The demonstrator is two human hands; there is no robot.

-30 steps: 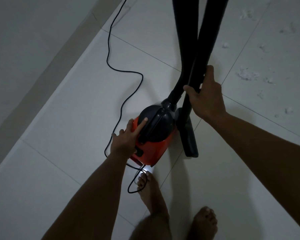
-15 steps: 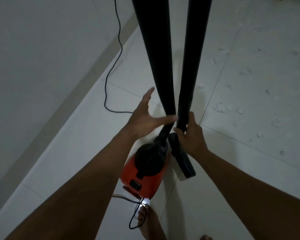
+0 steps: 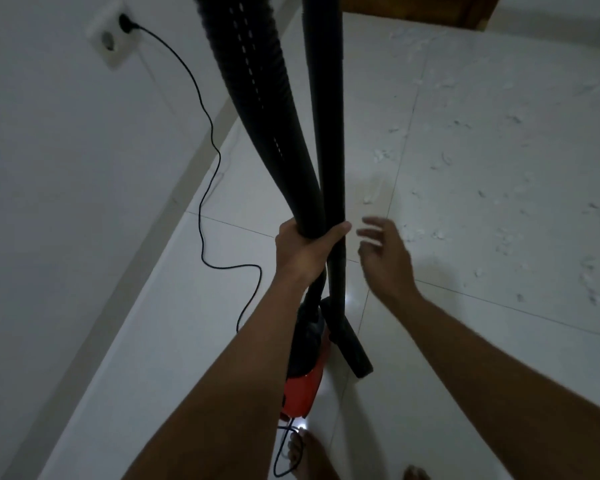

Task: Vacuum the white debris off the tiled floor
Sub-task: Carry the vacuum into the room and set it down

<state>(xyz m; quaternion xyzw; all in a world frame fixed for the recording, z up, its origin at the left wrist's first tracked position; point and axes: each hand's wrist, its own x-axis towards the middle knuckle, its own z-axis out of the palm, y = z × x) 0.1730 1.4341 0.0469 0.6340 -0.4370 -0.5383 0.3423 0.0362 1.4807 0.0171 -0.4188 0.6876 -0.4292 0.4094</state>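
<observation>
Two black pipes, ribbed hose (image 3: 257, 98) and smooth tube (image 3: 326, 98), rise by the red vacuum (image 3: 303, 389); I see the left hand (image 3: 303, 252) clasping both. The right hand (image 3: 385, 261) hangs loose beside the tube, holding nothing. White debris (image 3: 499, 209) litters the tiled floor (image 3: 187, 341) on the right. The cord (image 3: 211, 136) sits plugged in the wall socket (image 3: 110, 41).

The vacuum body (image 3: 303, 393), at six o'clock, is orange-red below a black top. The hose (image 3: 253, 81) is black and ribbed in fine rings, with a dashed line of pale glints down it. The wand (image 3: 326, 98) beside it is plain black, as is the nozzle (image 3: 352, 348). A black cord (image 3: 211, 136) runs to a white socket (image 3: 113, 46) at eleven o'clock. The floor tiles (image 3: 187, 341) are glossy off-white with thin grey grout lines, flecked from one to three o'clock with white debris (image 3: 381, 154). A brown board (image 3: 413, 8) shows at twelve.
</observation>
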